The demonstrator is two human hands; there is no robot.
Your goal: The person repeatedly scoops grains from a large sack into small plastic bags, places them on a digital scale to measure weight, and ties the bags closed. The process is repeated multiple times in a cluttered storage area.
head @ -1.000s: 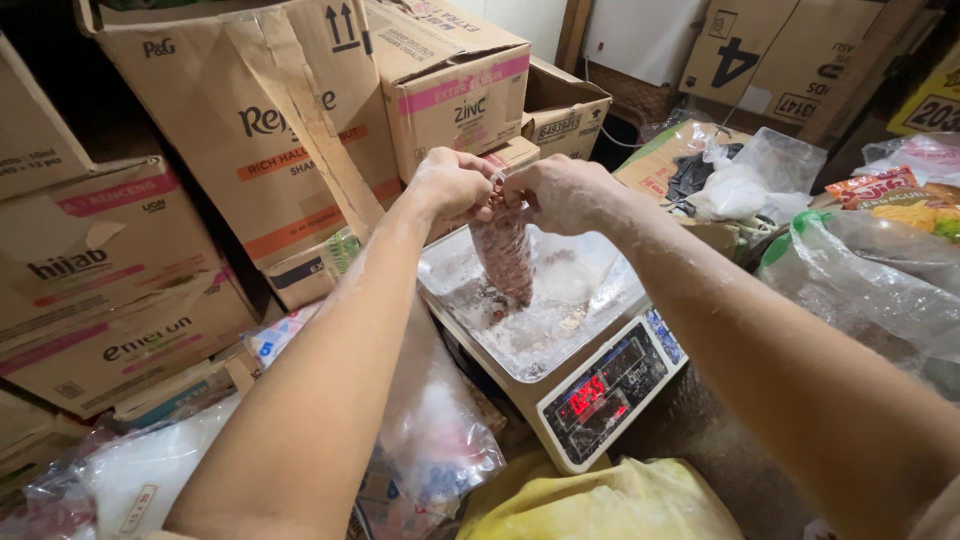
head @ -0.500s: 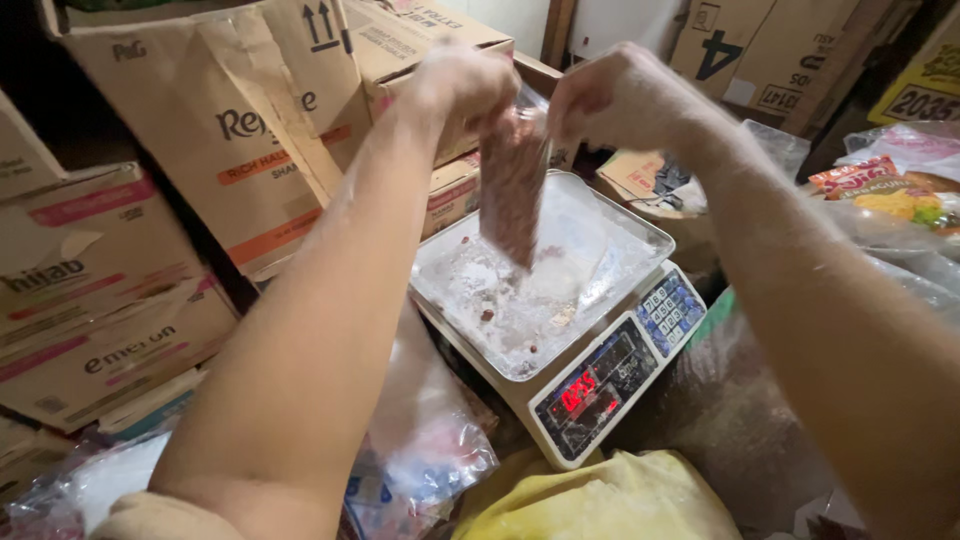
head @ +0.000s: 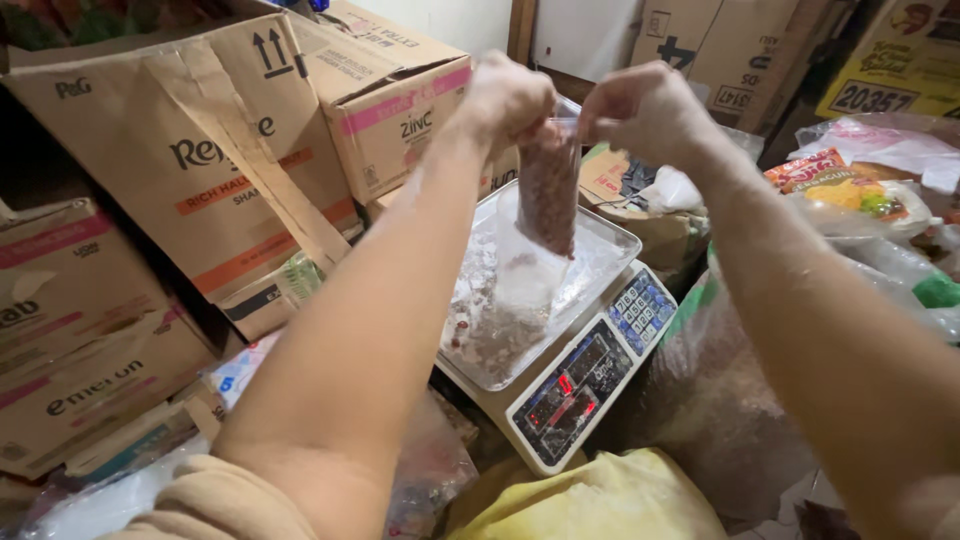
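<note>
While pinched shut on the neck of a small clear bag (head: pixel 548 195) packed with reddish-brown beans, left hand (head: pixel 505 95) and right hand (head: pixel 645 105) raised side by side, fingers of both clamped together on the plastic. Bag hanging upright and clear of the scale tray (head: pixel 610 245), above its far half, nearer the far right corner than the left. On the tray itself, crumpled clear plastic (head: pixel 500 320) spread toward the near left corner. Beneath, a white digital scale (head: pixel 575 385) with keypad and red-lit display facing the near right edge. Beyond the scale's left edge, stacked brown cardboard boxes (head: pixel 200 170); past its far right corner, an open carton (head: pixel 640 195) with more boxes behind. To the right, packaged snacks in clear bags (head: pixel 850 190). At the near edge of the view, a yellow sack (head: pixel 600 500).
</note>
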